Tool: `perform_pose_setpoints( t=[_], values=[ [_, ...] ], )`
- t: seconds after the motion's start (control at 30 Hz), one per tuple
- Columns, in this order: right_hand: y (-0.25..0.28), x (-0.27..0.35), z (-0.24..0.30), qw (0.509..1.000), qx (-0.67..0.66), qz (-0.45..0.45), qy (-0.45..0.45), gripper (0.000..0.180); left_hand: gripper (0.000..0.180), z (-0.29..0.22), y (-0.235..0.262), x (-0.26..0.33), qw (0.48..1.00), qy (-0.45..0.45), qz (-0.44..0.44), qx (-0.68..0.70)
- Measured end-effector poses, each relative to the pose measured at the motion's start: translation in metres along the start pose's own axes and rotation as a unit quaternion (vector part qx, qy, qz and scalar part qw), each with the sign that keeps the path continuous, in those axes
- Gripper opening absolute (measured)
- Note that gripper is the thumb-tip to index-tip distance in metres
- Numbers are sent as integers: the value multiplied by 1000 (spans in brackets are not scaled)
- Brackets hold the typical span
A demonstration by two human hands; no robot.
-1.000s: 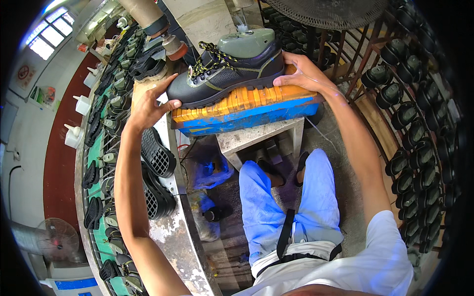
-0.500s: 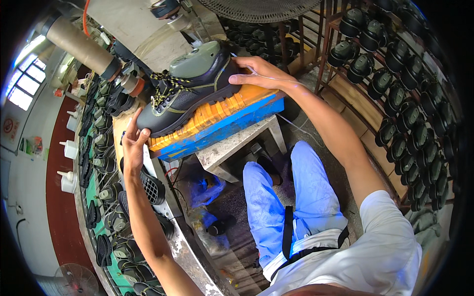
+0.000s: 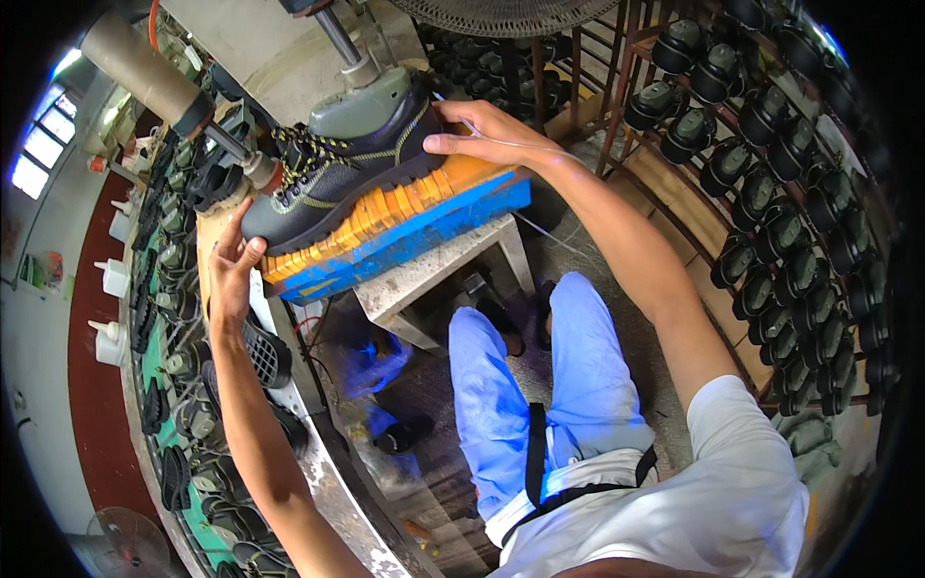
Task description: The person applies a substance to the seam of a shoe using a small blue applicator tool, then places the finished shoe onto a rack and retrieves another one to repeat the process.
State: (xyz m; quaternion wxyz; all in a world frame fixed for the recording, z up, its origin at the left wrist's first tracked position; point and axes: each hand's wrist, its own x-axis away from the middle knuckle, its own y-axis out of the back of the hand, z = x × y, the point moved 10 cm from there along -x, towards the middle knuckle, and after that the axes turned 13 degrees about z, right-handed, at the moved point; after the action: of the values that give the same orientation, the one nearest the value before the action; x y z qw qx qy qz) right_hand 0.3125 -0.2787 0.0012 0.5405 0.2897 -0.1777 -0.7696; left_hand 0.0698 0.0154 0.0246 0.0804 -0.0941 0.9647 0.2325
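A black lace-up work shoe (image 3: 371, 181) with yellow-flecked laces and a lugged sole sits on an orange ribbed pad (image 3: 385, 211) atop a blue base (image 3: 409, 227). Its green last (image 3: 361, 108) sticks up out of the collar. Around the toe, the thumb and fingers of my left hand (image 3: 232, 273) grip the shoe. My right hand (image 3: 489, 133) holds the heel, a thin pale cord running across it. From above, a metal press rod (image 3: 344, 46) meets the top of the last. The slanting cylinder's rod end (image 3: 258, 170) reaches the shoe's front near the laces.
To the left, a green conveyor (image 3: 217, 528) carries several shoes and soles beside white bottles (image 3: 114, 277). Racks of dark shoes on lasts (image 3: 771, 222) stand at the right. A fan guard (image 3: 511, 14) hangs over the far side; a worn stool (image 3: 438, 267) stands below the base.
The upper press rod has come down onto the last, and the slanting rod has extended toward the shoe's front. Both hands keep their hold; the whole view has shifted slightly.
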Motion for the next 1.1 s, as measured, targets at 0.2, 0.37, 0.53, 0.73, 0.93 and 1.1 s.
perform_pose_setpoints(
  t=[0.2, 0.37, 0.53, 0.73, 0.93, 1.1],
  values=[
    [36, 92, -38, 949, -44, -310, 37, 57, 63, -9, -29, 52, 990, -29, -141, 15],
    [-43, 208, -179, 856, -205, -427, -208, 41, 56, -55, -114, 90, 928, -29, -330, -174],
    [-90, 188, -134, 871, -328, -313, -188, 41, 58, -92, -205, 122, 875, -200, -321, -301],
    [-23, 169, 138, 966, 42, -219, 129, 37, 48, -117, -322, 80, 849, -188, -186, -458],
    [-64, 136, 193, 898, 379, -136, 178, 24, 48, -94, -394, 27, 826, -206, -164, -498],
    [-64, 118, 173, 879, 404, -173, 184, 23, 31, -97, -348, 2, 953, -216, -208, 51]
  ],
)
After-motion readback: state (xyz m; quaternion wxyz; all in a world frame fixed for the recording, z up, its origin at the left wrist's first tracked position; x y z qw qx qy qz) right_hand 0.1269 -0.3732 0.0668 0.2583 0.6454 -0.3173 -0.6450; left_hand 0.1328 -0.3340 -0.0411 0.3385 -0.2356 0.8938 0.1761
